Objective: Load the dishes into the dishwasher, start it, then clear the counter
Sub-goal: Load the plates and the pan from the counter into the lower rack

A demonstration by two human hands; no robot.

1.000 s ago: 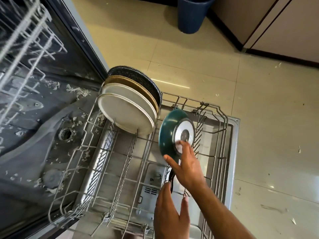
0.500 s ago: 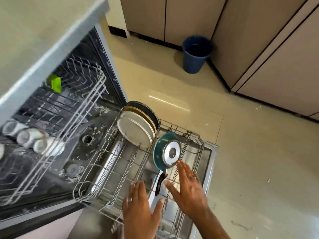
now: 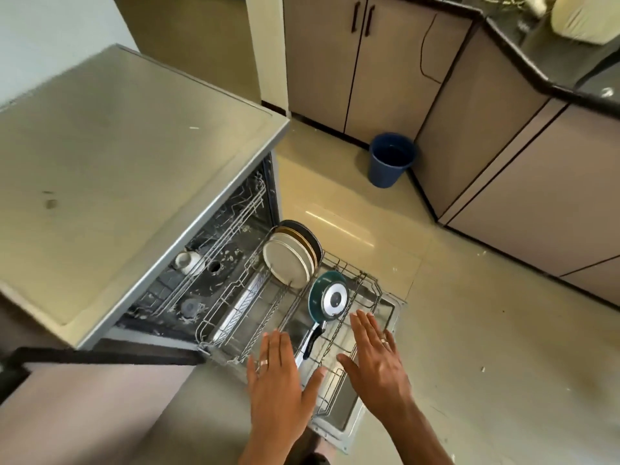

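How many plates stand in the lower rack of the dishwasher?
4 plates show, standing on edge in one row at the far left corner of the lower rack, beside the pan. More may be hidden behind them.

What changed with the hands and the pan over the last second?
The right hand let go of the green pan and drew back; the left hand came off its handle. Both hover open over the lower rack. Pan and plates stayed racked on edge.
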